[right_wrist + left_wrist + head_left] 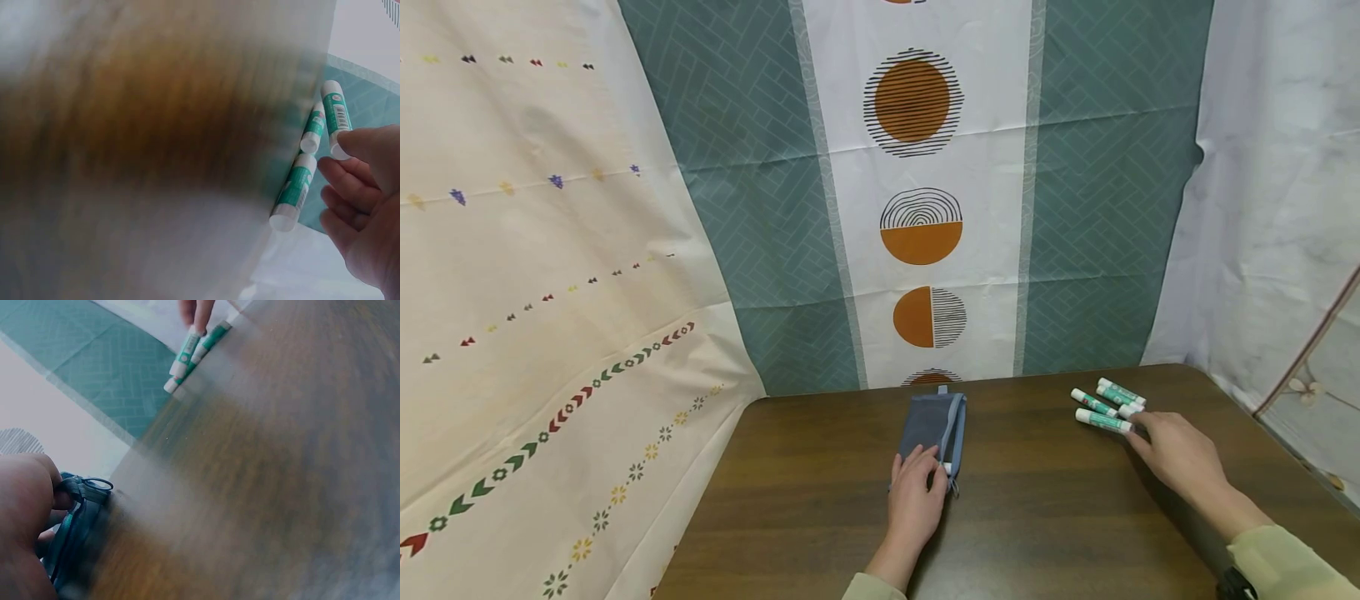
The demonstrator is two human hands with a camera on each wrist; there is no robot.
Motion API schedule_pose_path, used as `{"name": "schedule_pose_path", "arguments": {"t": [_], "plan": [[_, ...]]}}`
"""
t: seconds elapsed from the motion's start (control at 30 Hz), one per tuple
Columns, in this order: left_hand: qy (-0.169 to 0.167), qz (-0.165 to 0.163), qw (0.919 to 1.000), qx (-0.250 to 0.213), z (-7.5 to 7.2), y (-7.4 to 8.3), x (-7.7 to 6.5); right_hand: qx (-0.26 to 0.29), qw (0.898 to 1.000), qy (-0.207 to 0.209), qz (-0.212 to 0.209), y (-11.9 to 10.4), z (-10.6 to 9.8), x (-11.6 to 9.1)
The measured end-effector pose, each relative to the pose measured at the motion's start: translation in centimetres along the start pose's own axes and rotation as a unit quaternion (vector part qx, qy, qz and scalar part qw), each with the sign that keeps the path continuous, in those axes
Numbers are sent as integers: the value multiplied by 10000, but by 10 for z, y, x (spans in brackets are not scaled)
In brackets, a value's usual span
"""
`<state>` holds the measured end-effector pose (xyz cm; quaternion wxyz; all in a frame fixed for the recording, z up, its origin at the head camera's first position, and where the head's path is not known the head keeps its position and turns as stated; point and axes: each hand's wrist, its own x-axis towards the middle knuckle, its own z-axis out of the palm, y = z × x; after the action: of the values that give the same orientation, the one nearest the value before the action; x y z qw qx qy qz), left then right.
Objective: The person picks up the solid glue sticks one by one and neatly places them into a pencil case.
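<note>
On the table lies a blue-grey zip pouch (925, 421) with its zipper side gaping. The white end of a stick (947, 468) shows in the opening. My left hand (917, 496) holds the pouch at its near end, fingers curled at the edge beside the zipper pull (99, 484). At the right, my right hand (1180, 454) pinches one end of a white glue stick (336, 112) with a green label, between thumb and fingertips. Two more glue sticks, a smaller one (314, 128) and a thicker one (295, 194), lie on the table close beside it.
The brown wooden table (1030, 500) ends at a patterned cloth (925, 250) hanging behind it. A cream cloth (625, 375) hangs along the left side, a pale one (1285, 208) along the right. A dark band (1236, 583) sits at the right wrist.
</note>
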<state>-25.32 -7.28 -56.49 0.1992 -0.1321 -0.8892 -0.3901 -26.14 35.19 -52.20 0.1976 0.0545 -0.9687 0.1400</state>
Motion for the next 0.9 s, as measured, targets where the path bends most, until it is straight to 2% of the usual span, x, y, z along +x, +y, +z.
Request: {"name": "schedule_pose_path", "arguments": {"t": [0.4,0.9], "plan": [[24,33,10000,3,0,0,0,270,9993,164,-217,-16,6,4],[6,-8,10000,3,-1,2,1,563,9976,69,-405,-51,11,15]]}}
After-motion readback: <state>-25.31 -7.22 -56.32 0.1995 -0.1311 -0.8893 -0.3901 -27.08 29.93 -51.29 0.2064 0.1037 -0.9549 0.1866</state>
